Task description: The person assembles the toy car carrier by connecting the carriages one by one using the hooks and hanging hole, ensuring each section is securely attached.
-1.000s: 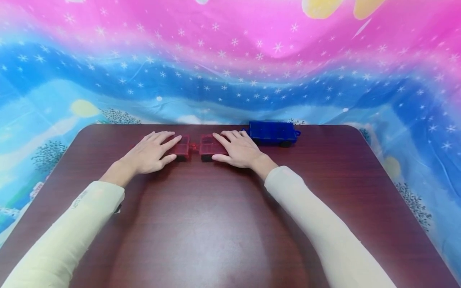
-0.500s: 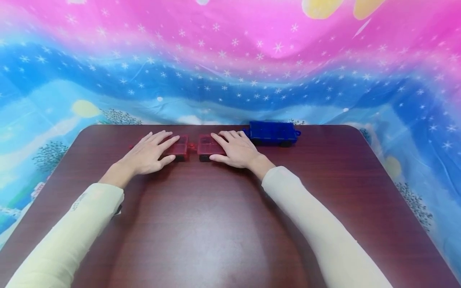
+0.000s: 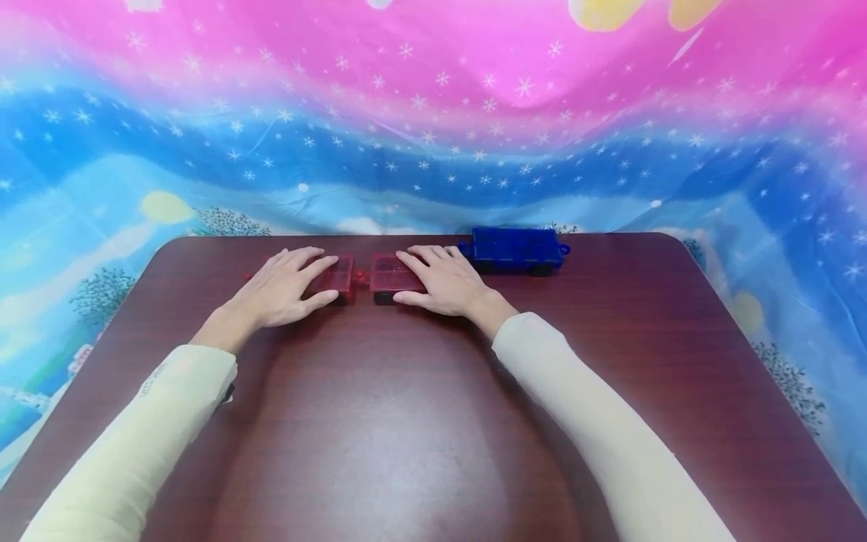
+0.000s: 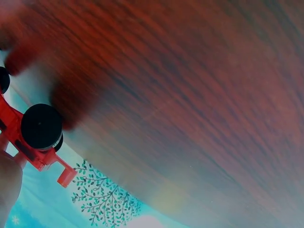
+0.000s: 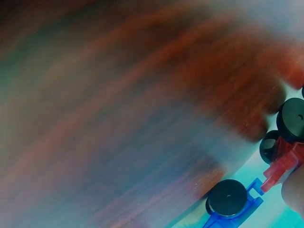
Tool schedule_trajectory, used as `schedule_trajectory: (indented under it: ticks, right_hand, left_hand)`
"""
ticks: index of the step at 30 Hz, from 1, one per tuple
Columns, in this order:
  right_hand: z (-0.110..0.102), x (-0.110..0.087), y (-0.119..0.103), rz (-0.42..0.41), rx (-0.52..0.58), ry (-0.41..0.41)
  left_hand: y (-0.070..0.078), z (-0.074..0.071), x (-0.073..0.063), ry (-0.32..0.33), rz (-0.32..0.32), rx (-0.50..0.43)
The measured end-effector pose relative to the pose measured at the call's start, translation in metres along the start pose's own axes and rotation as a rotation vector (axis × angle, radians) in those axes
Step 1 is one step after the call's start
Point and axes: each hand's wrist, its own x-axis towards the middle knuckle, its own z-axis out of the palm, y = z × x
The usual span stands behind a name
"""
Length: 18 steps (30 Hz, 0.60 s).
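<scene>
In the head view, two translucent red toy train cars stand end to end at the table's far side. My left hand [image 3: 278, 290] rests over the left red car [image 3: 339, 277], fingers spread straight on its top and thumb along its near side. My right hand [image 3: 447, 284] lies the same way on the right red car [image 3: 387, 275]. Between them the red couplings [image 3: 360, 278] meet or overlap. Both palms hide the outer parts of the cars. A black wheel [image 4: 42, 127] and a red end coupling [image 4: 66, 175] show in the left wrist view.
A blue toy train car [image 3: 516, 247] stands just beyond my right hand, near the table's back edge; its coupling [image 5: 256, 186] sits close to the red car in the right wrist view. Behind the brown table [image 3: 379, 421] hangs a patterned cloth [image 3: 433, 113].
My right hand and its red car have shifted slightly left, and the left hand with its car a little too. The gap between the red cars looks slightly narrower.
</scene>
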Motion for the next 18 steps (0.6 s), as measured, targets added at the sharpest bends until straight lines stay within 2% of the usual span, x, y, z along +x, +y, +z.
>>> schedule_trajectory:
  ticks: [8, 14, 18]
  right_hand:
    - [-0.006, -0.001, 0.000, 0.014, 0.034, 0.008]
    - [-0.012, 0.001, 0.001, 0.018, 0.022, 0.042]
    - [-0.016, 0.000, 0.004, 0.026, 0.024, 0.050]
  left_hand:
    - [0.009, -0.001, 0.010, 0.073, 0.039, 0.010]
    - [0.023, -0.001, 0.022, 0.100, 0.060, 0.015]
    - [0.034, 0.002, 0.030, 0.145, 0.104, 0.035]
